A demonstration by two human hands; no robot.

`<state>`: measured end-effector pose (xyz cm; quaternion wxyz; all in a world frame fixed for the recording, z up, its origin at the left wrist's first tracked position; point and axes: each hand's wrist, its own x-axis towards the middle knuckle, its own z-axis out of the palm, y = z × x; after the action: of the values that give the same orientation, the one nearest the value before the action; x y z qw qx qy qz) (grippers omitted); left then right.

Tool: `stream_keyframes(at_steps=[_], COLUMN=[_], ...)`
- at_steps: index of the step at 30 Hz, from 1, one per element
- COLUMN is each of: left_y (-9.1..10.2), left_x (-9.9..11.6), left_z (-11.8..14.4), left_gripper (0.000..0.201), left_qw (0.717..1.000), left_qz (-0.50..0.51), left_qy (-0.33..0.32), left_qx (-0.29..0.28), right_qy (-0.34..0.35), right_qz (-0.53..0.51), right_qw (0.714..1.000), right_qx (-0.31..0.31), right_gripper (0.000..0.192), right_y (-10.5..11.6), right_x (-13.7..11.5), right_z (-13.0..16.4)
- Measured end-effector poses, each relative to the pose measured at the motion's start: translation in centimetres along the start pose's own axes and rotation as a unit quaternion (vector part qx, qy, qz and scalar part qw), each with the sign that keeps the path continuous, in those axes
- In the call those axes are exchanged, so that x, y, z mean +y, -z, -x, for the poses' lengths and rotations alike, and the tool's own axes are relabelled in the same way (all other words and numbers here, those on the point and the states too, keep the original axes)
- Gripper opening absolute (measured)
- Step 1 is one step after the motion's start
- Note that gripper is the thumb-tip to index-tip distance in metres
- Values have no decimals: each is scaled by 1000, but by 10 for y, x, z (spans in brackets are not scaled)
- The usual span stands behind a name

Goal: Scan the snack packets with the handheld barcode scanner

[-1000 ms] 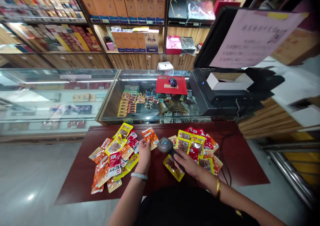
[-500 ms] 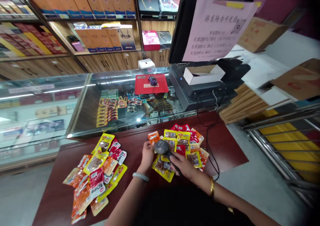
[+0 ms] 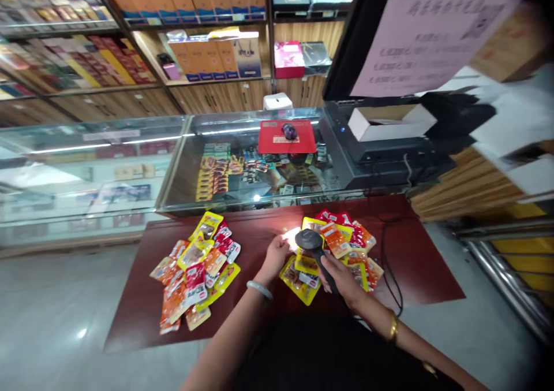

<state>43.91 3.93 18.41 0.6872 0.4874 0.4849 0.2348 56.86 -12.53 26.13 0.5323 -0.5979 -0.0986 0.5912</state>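
Note:
My right hand (image 3: 340, 275) is wrapped round the handle of a dark handheld barcode scanner (image 3: 309, 239), its head tilted over the table. Just left of the scanner head, my left hand (image 3: 276, 254) pinches the edge of a small snack packet (image 3: 292, 239), washed out by bright light. Beneath and right of the scanner lies a pile of yellow, red and orange snack packets, with an orange packet (image 3: 335, 239) on top and a yellow packet (image 3: 299, 281) at the near left. A second pile of snack packets (image 3: 195, 281) lies at the table's left side.
The dark red table (image 3: 255, 229) borders a glass display counter (image 3: 182, 171). On the counter are a red mouse pad (image 3: 268, 140) with a mouse, and a dark register (image 3: 359, 168) with a monitor. A black cable (image 3: 392, 281) hangs at the right. Shelves of boxes stand behind.
The view has shifted, so the scene sits further right. An orange packet now lies on top of the right pile. The packet at my left hand has become brightly lit.

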Motion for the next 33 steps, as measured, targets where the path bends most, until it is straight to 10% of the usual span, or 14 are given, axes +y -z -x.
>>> stream_keyframes(at_steps=[6, 11, 21, 33], left_y=[124, 175, 198, 180], left_x=[-4, -9, -30, -9], left_z=[22, 46, 77, 60], left_gripper=[33, 38, 27, 6], left_qw=[972, 953, 913, 870], left_qz=[-18, 10, 185, 364], left_qy=[15, 36, 202, 116], left_qx=[233, 302, 302, 311], right_qy=[-44, -54, -84, -89], right_qz=[61, 120, 169, 151], right_qw=[992, 977, 952, 960], right_qx=[-97, -165, -242, -220], right_gripper=[70, 68, 70, 73], right_y=[-26, -65, -154, -147], right_x=[13, 12, 14, 17], right_z=[-15, -32, -53, -42])
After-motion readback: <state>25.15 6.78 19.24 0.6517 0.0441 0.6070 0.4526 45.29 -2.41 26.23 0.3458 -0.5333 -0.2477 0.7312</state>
